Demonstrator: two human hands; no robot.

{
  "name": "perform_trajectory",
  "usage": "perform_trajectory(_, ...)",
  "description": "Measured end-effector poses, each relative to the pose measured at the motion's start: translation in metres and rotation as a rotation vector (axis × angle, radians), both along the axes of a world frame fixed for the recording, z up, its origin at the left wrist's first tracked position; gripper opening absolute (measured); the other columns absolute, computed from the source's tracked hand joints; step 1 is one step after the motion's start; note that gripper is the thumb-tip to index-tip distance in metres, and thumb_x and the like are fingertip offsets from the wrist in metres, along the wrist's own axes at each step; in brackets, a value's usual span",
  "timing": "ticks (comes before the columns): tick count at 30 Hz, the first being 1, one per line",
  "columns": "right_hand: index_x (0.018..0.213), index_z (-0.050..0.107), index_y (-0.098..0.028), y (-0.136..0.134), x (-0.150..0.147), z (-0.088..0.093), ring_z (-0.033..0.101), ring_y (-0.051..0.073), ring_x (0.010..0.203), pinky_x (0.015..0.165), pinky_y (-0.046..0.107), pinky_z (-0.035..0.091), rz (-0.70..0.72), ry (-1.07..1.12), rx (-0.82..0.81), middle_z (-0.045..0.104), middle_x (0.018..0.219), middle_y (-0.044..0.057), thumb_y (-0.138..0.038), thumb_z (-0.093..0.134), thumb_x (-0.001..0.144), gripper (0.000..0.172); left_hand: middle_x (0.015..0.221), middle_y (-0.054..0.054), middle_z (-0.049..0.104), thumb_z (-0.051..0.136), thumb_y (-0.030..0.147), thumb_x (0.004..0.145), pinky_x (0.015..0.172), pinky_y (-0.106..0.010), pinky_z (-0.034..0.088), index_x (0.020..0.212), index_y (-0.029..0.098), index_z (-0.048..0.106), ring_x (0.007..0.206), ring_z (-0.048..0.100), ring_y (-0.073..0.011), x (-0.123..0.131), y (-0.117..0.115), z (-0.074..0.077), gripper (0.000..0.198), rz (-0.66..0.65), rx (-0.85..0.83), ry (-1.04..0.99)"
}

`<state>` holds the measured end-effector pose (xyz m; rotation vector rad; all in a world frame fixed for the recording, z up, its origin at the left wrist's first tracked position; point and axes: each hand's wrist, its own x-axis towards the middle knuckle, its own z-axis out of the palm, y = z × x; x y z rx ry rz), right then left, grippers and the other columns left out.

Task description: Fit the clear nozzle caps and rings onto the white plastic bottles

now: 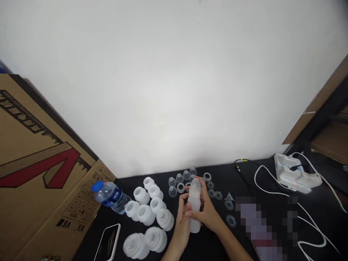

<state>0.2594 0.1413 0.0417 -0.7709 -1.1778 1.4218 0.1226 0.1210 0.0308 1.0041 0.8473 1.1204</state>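
A frosted white baby bottle (194,208) with a clear dome cap on top is held between my two hands, tilted a little away from me. My left hand (182,215) is closed around its left side. From the right, my right hand (208,208) grips it, the thumb across the body and the fingers up near the cap. Just beyond my hands lie several clear dome caps (179,178) and white rings (207,177). Clear nipples and discs (218,195) lie to the right. Open-necked white bottles (146,214) stand on the left, with several capped bottles (156,239) nearer me.
A water bottle (112,197) with a blue cap and a phone (108,242) are at the left, beside a large cardboard box (40,145). On the right, a white power strip (295,172) trails cables over the black table (217,246). A white wall rises behind.
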Motion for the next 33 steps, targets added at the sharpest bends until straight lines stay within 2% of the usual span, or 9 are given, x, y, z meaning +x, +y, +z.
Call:
perform_trajectory(6,0.155,0.031,-0.038,0.000,-0.001,0.003,0.072,0.032,0.122,0.098,0.046,0.062,-0.037,0.048,0.001,0.064,0.140,0.011,-0.041,0.099,0.076,0.104,0.112,-0.007,0.075,0.066,0.089,0.084,0.059,-0.034,0.058,0.133,0.030,0.047,0.067,0.071,-0.0204,0.003,-0.007,-0.001,0.079,-0.007,-0.115,-0.031)
perform_trajectory(10,0.153,0.034,-0.038,-0.001,0.000,0.007,0.074,0.029,0.110,0.088,0.041,0.064,-0.036,0.059,-0.033,0.064,0.140,0.011,-0.040,0.097,0.077,0.099,0.118,-0.009,0.075,0.066,0.084,0.088,0.058,-0.033,0.058,0.142,0.031,0.042,0.062,0.069,-0.0178,0.002,-0.008,0.001,0.079,-0.021,-0.153,-0.025)
perform_trajectory(12,0.152,0.034,-0.038,-0.001,0.000,0.007,0.075,0.026,0.104,0.085,0.040,0.064,-0.038,0.068,-0.048,0.062,0.143,0.011,-0.038,0.098,0.076,0.099,0.125,-0.013,0.073,0.065,0.085,0.089,0.061,-0.036,0.060,0.151,0.032,0.039,0.073,0.073,-0.0223,0.001,-0.008,0.004,0.085,-0.022,-0.141,-0.015)
perform_trajectory(14,0.152,0.035,-0.039,-0.001,0.001,0.007,0.075,0.023,0.095,0.084,0.039,0.064,-0.036,0.078,-0.063,0.061,0.146,0.010,-0.037,0.097,0.077,0.098,0.140,-0.016,0.067,0.063,0.085,0.090,0.069,-0.039,0.063,0.158,0.032,0.036,0.094,0.075,-0.0295,0.001,-0.008,0.009,0.090,-0.004,-0.109,0.007)
perform_trajectory(17,0.152,0.033,-0.040,-0.003,0.000,0.006,0.076,0.021,0.089,0.084,0.041,0.065,-0.028,0.080,-0.092,0.058,0.150,0.011,-0.038,0.095,0.080,0.096,0.160,-0.017,0.054,0.063,0.085,0.091,0.087,-0.044,0.064,0.165,0.032,0.035,0.124,0.067,-0.0377,0.001,-0.007,0.016,0.095,0.033,-0.042,0.059)
perform_trajectory(21,0.151,0.035,-0.039,-0.004,-0.001,0.008,0.076,0.024,0.089,0.081,0.042,0.066,-0.091,0.020,-0.107,0.059,0.150,0.012,-0.045,0.096,0.078,0.096,0.165,-0.017,0.049,0.060,0.086,0.091,0.097,-0.048,0.062,0.167,0.030,0.037,0.133,0.062,-0.0405,0.001,-0.007,0.020,0.096,0.022,-0.020,0.069)
perform_trajectory(25,0.151,0.036,-0.037,-0.003,0.002,0.007,0.075,0.029,0.104,0.086,0.043,0.066,-0.122,-0.048,-0.040,0.060,0.148,0.013,-0.049,0.095,0.079,0.094,0.148,-0.016,0.063,0.062,0.074,0.099,0.099,-0.046,0.061,0.163,0.029,0.043,0.122,0.068,-0.0340,0.000,-0.009,0.017,0.081,-0.011,-0.006,-0.030)
perform_trajectory(29,0.153,0.036,-0.037,0.001,0.006,0.004,0.072,0.032,0.119,0.095,0.045,0.064,-0.125,-0.112,0.031,0.061,0.147,0.012,-0.043,0.092,0.083,0.089,0.133,-0.013,0.068,0.064,0.071,0.099,0.076,-0.037,0.064,0.160,0.032,0.046,0.099,0.075,-0.0273,0.003,-0.009,0.014,0.075,-0.026,-0.030,-0.113)
perform_trajectory(33,0.154,0.037,-0.036,0.002,0.007,0.001,0.072,0.033,0.121,0.093,0.044,0.065,-0.175,-0.152,0.047,0.063,0.146,0.013,-0.043,0.090,0.085,0.088,0.123,-0.011,0.070,0.065,0.069,0.100,0.061,-0.029,0.060,0.159,0.032,0.046,0.073,0.072,-0.0169,0.005,-0.008,0.016,0.072,-0.046,-0.029,-0.165)
